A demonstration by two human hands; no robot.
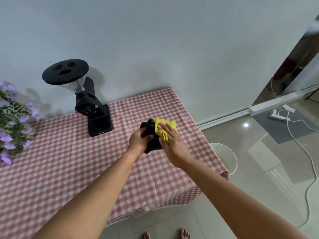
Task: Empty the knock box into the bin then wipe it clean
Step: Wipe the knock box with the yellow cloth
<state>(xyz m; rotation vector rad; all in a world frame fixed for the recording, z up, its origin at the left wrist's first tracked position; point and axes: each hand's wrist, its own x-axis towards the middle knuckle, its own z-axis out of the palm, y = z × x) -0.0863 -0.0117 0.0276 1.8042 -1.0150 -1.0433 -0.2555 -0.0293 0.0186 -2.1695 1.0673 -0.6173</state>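
Note:
The black knock box (150,135) stands on the pink checked tablecloth (72,163) near the table's right edge. My left hand (140,141) grips its left side. My right hand (171,142) lies flat with fingers stretched, pressing a folded yellow cloth (164,127) against the box's right side and top. Most of the box is hidden by both hands and the cloth. A white round bin (224,157) stands on the floor just right of the table, partly hidden by the table edge.
A black coffee grinder (89,104) with a clear hopper stands at the back by the wall. Purple flowers (12,121) fill the left edge. On the tiled floor at right lie a white cable (309,152) and a power strip (278,115). My bare feet (165,234) show below.

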